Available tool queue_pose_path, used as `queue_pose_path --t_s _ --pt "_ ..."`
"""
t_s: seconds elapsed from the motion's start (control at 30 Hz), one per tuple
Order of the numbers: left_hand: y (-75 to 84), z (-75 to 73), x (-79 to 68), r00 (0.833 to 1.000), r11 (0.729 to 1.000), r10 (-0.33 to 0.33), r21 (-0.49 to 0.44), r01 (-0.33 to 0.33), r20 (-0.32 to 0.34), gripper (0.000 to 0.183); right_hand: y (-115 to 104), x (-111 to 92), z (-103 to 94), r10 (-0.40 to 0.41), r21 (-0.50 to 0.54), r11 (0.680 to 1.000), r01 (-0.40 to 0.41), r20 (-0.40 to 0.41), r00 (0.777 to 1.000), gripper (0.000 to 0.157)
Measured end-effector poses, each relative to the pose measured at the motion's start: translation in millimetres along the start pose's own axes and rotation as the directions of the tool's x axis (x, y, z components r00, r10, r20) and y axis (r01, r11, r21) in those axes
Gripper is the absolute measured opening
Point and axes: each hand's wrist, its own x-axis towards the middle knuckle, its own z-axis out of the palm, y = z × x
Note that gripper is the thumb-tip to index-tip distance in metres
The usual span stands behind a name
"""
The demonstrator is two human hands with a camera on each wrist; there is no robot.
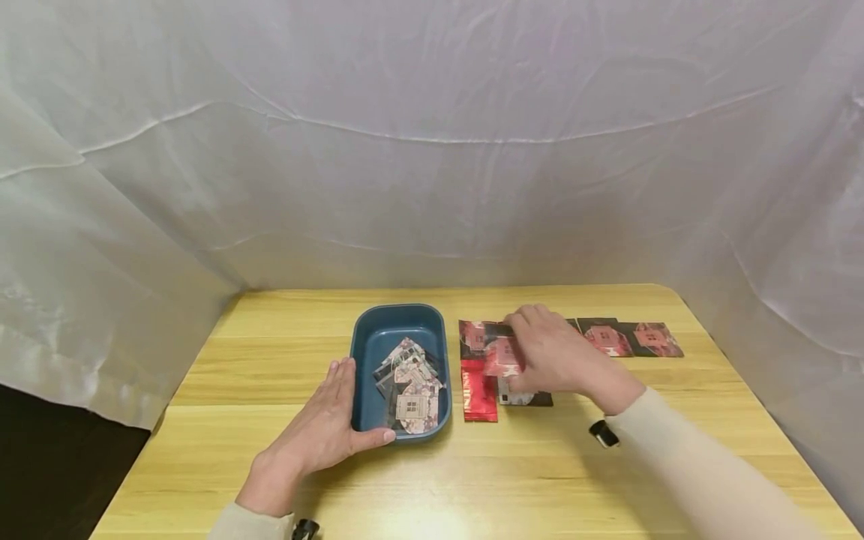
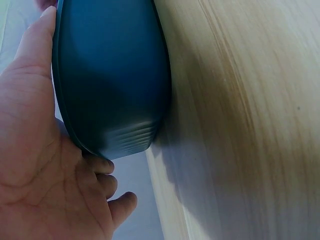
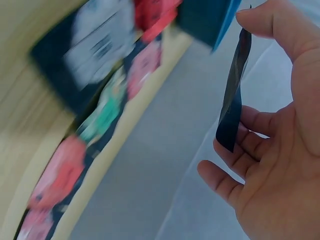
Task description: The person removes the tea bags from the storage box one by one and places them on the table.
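Note:
My left hand (image 1: 317,427) lies at the near left corner of a deep blue plastic tray (image 1: 398,319). Its fingers extend along the left side and the thumb touches the near rim. Inside the tray, several flat printed sachets (image 1: 417,409) overlap in a loose pile. My right hand (image 1: 560,356) pinches a pink and black sachet (image 1: 502,358) between thumb and fingers, above the others on the table. In the right wrist view this sachet (image 3: 234,95) appears nearly edge-on. Under the right hand, a white and black sachet (image 1: 536,399) is partly covered.
A glossy red sachet (image 1: 480,394) lies just right of the tray. Pink and black sachets (image 1: 605,337) form a row along the back of the wooden table (image 1: 540,480), one with green print (image 3: 107,110). Pale cloth (image 1: 432,187) hangs behind and at both sides.

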Motion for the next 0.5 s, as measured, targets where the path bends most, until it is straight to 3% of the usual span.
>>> queue_pose_path --t_s 0.3,0.5 --pt "0.1 0.7 0.8 1.0 1.0 -0.003 0.003 0.003 0.006 0.137 55 -42 7.5 0.058 -0.079 0.995 -0.056 0.03 0.998 0.087" --pt "-0.1 -0.5 0.4 1.0 1.0 0.001 0.009 -0.001 0.004 0.138 79 -62 7.8 0.105 -0.08 0.992 -0.098 0.09 0.99 0.086"
